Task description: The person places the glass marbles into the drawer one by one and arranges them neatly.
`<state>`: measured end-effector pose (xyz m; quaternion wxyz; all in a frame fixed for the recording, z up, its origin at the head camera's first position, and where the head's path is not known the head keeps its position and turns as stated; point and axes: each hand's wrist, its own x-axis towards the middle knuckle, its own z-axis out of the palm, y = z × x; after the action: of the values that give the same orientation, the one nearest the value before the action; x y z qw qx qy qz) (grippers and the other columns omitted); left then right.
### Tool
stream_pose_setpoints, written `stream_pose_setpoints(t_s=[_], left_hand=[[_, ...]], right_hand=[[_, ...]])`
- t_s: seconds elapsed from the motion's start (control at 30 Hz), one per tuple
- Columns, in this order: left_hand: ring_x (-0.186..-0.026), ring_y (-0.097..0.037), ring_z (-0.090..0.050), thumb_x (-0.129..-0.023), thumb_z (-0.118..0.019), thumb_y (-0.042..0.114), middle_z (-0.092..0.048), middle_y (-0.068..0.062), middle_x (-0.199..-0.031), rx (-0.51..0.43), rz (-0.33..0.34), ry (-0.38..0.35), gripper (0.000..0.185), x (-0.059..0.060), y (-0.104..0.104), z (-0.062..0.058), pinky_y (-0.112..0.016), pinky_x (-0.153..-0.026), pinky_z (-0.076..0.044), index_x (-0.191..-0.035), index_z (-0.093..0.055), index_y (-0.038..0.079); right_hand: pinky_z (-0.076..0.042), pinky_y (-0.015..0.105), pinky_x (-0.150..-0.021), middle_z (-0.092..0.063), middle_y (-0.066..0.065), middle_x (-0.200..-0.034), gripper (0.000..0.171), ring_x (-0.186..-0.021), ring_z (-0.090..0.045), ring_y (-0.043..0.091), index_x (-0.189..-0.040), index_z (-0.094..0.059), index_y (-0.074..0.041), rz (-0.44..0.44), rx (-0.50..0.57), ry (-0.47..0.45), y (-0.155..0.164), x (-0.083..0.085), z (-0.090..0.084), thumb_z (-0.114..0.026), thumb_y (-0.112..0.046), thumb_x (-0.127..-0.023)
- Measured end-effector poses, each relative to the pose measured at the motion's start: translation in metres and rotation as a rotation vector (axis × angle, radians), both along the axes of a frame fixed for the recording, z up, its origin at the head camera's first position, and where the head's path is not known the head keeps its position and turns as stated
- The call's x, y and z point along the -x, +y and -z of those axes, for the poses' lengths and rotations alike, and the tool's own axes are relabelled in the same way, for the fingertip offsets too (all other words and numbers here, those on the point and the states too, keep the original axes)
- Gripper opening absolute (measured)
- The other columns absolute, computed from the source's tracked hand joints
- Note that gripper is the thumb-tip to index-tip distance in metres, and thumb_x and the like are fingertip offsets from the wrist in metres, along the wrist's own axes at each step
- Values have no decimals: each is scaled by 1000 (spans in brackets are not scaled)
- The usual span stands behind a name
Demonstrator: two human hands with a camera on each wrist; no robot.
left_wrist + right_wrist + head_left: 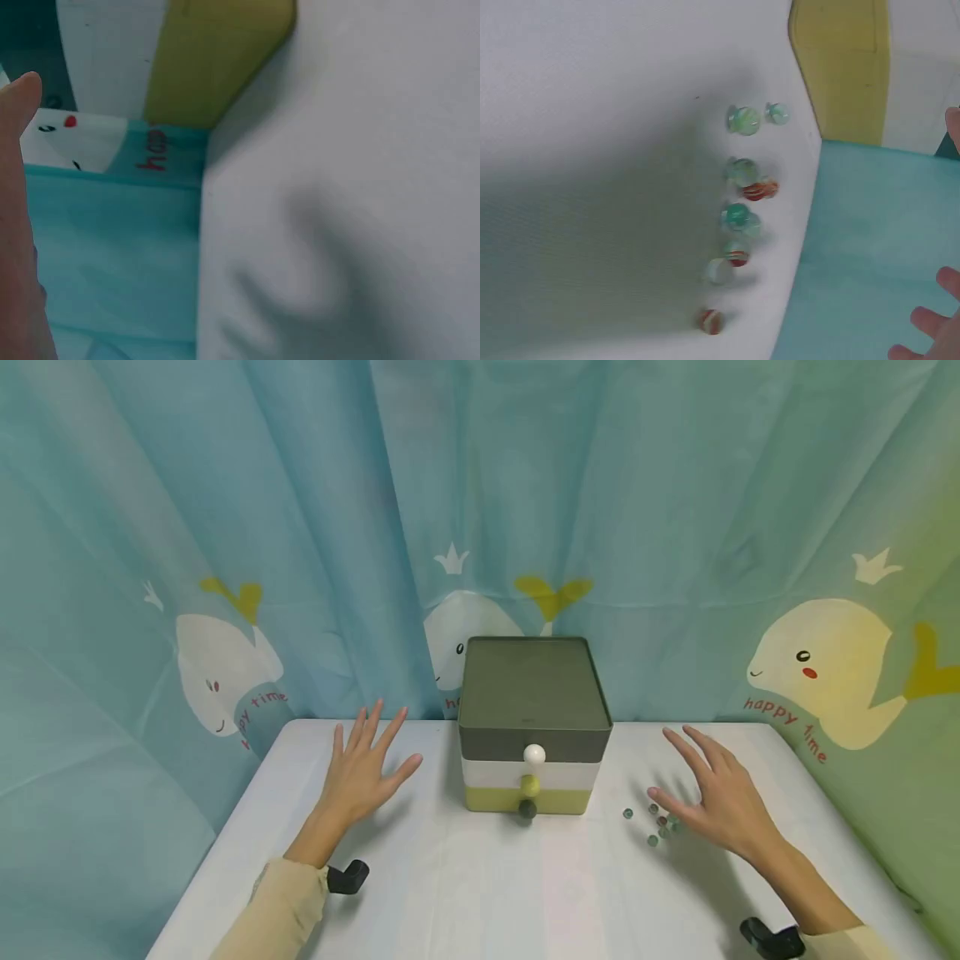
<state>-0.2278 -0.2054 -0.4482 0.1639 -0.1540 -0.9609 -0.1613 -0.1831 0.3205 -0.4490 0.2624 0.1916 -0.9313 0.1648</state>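
A small chest of three drawers [533, 727] stands mid-table: dark grey top, white middle, yellow-green bottom, each with a round knob. All three drawers are closed. My left hand [365, 768] hovers flat with fingers spread, left of the chest, holding nothing. My right hand [712, 793] hovers open right of the chest, just above several small glass marbles [654, 822]. The right wrist view shows these marbles [740, 214] scattered in a loose line on the white table, green and red-streaked. In the left wrist view a fingertip [19, 97] and the chest's yellow-green drawer [214, 52] appear.
The white table [480, 885] is backed by a teal curtain [300, 527] printed with whales. Black wrist-camera mounts [347, 877] sit at both forearms. The table's far edge runs just behind the chest.
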Motion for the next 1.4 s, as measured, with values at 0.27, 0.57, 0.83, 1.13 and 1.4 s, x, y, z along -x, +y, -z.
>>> stream_pose_setpoints(t_s=[0.27,0.57,0.83,1.13,1.4], left_hand=[[-152,-47,-19,-102,-59,46,-20,-21,-168,-192,136,2,74,7,14,-18,-75,-115,-12,-165,-27,24],[-156,-35,-16,-108,-51,34,-21,-11,-169,-495,313,-150,63,9,34,-37,-66,-119,-20,-165,-25,22],[-147,-41,-36,-111,-44,33,-22,-5,-170,-630,386,-253,60,19,55,-46,-65,-115,-30,-165,-23,21],[-149,-44,-29,-107,-40,45,-15,-11,-169,-888,413,-578,62,35,70,-46,-72,-102,-41,-164,-16,42],[-148,-47,-28,-105,-43,49,-15,-9,-169,-938,420,-619,64,37,81,-52,-70,-98,-46,-163,-19,45]], right_hand=[[-41,67,-91,-44,21,-152,95,-130,-43,49,-158,-43,-18,-98,80,-15,-14,-4,-23,-89,-23,-74],[-45,33,-94,-51,13,-141,93,-122,-51,23,-155,-45,-12,-233,172,16,-44,-13,-50,-88,-10,-73],[-53,21,-83,-61,1,-125,89,-107,-62,14,-153,-48,-9,-362,239,-7,-70,-19,-70,-88,-7,-74],[-60,25,-72,-70,11,-118,68,-89,-73,10,-147,-54,-7,-490,362,-179,-98,-19,-73,-81,-1,-85],[-61,31,-69,-72,12,-117,59,-88,-74,15,-148,-52,-12,-551,468,-333,-127,-15,-62,-75,-6,-93]])
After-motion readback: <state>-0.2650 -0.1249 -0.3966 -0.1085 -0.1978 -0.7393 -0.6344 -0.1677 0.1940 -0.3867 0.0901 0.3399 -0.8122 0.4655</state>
